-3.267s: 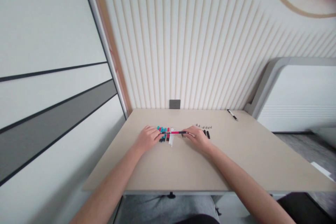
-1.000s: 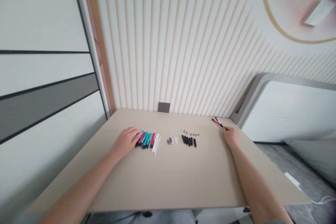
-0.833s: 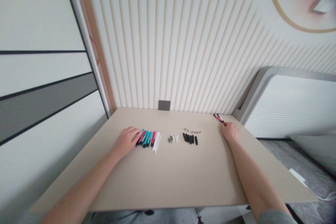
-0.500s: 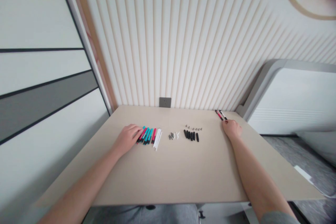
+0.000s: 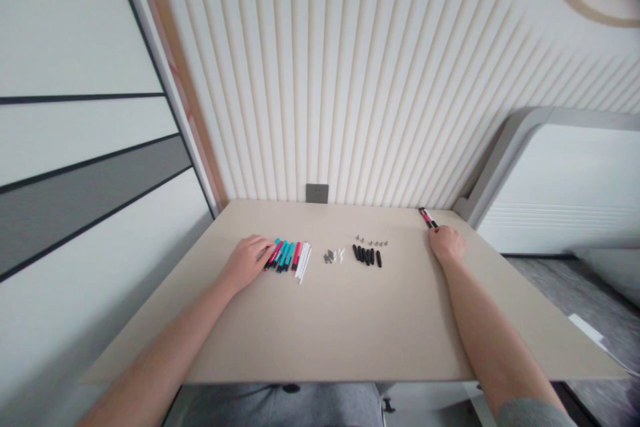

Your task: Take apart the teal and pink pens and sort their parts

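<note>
My left hand (image 5: 249, 258) rests at the left end of a row of pink and turquoise pen barrels (image 5: 285, 256) with black ends. Its fingers are a little apart and reach the leftmost barrel. At the far right of the table, my right hand (image 5: 447, 242) has its fingers closed at the near end of a white and black pen (image 5: 431, 217). A red and black pen (image 5: 425, 217) lies close beside it on the left. The fingertips partly hide the near ends of both.
On the beige table (image 5: 330, 327), thin white sticks (image 5: 303, 262) lie beside the barrels. Small grey pieces (image 5: 329, 257) and white tips (image 5: 341, 255) are in the middle. Black caps (image 5: 367, 255) lie below small grey plugs (image 5: 371, 241). A wall socket (image 5: 317, 193) is behind.
The white pen has come closer to the red one, so the gap between them has narrowed. My left hand stays by the barrels. The view has shifted slightly.
</note>
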`<state>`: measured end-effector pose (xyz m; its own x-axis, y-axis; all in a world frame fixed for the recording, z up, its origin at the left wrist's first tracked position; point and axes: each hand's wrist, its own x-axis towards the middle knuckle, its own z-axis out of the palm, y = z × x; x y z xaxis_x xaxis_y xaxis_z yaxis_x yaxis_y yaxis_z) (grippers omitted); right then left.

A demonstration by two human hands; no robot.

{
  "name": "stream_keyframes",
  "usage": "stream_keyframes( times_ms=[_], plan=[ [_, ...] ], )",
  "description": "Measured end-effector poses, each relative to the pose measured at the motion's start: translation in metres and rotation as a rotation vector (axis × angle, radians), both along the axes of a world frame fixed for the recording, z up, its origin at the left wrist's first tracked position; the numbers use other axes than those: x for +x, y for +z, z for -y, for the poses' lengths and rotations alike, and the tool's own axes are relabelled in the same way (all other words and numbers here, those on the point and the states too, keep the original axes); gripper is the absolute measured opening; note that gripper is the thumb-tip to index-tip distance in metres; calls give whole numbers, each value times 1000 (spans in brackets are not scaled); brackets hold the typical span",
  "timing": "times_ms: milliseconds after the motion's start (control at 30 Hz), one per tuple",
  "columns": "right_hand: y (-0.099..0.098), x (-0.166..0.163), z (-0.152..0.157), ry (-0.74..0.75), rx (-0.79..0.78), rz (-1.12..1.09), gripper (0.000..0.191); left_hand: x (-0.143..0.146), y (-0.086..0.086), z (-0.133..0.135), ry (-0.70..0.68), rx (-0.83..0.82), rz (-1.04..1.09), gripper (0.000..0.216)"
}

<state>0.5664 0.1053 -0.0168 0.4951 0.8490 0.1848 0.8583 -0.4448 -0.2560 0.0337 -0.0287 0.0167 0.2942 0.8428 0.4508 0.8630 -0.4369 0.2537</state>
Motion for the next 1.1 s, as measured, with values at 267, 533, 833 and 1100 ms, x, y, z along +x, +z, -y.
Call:
stream_keyframes(
  times_ms=[267,533,833,1100],
  plan=[
    [-3,4,-4,-27,6,-47,38,1,-2,0,-21,-2,-1,27],
    [-5,7,7,-53,20,-82,46,0,-1,1,-41,-5,8,24],
    [28,-51,32,221,192,-9,41,-3,3,7,-98,-4,-14,25],
    [51,-192,64,830,475,-25,39,-9,3,11,-207,-45,-16,31]
  ],
)
